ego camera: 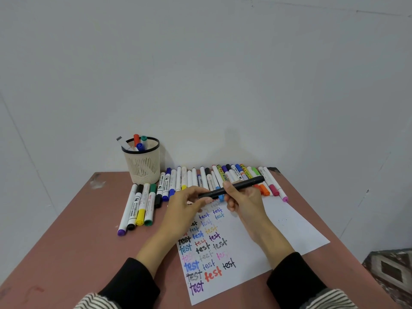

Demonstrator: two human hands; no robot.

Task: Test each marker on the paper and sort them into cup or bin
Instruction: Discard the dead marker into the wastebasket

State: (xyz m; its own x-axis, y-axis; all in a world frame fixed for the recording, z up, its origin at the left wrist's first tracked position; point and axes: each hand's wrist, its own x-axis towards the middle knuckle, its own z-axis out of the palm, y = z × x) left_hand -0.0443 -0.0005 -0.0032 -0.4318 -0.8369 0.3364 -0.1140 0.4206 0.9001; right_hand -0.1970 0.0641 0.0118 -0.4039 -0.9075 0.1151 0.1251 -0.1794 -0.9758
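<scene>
Brown table (pixel 73 237), white paper (pixel 278 230): right hand (pixel 243 201) grips black marker (pixel 243 185); left hand (pixel 185 204) pinches its cap end.

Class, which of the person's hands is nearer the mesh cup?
Left. The left hand sits just right of the mesh cup; the right hand lies farther right.

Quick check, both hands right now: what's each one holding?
Left hand: pinching the cap end of the black marker.
Right hand: gripping that marker's barrel.
</scene>
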